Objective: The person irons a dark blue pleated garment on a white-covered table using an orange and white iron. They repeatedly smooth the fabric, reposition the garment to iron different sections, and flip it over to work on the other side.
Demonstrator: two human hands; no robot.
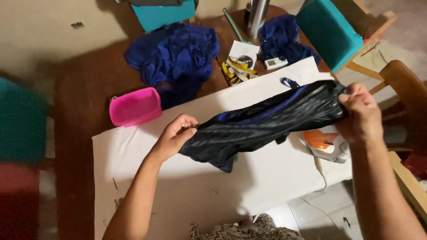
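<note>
A black garment (262, 122) with blue stripe, a pink box (134, 106), royal-blue cloth (175, 55), white sheet (178, 186), teal chairs (329, 29)

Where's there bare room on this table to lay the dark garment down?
The white cloth is bare below the dark garment, between the left hand and the iron. Crowded: far side, with pink box, blue fabric and tape measure.

Dark striped garment (262, 124), stretched taut between left hand (174, 137) and right hand (362, 113), above white cloth (178, 178); iron (327, 143) beneath.
</note>
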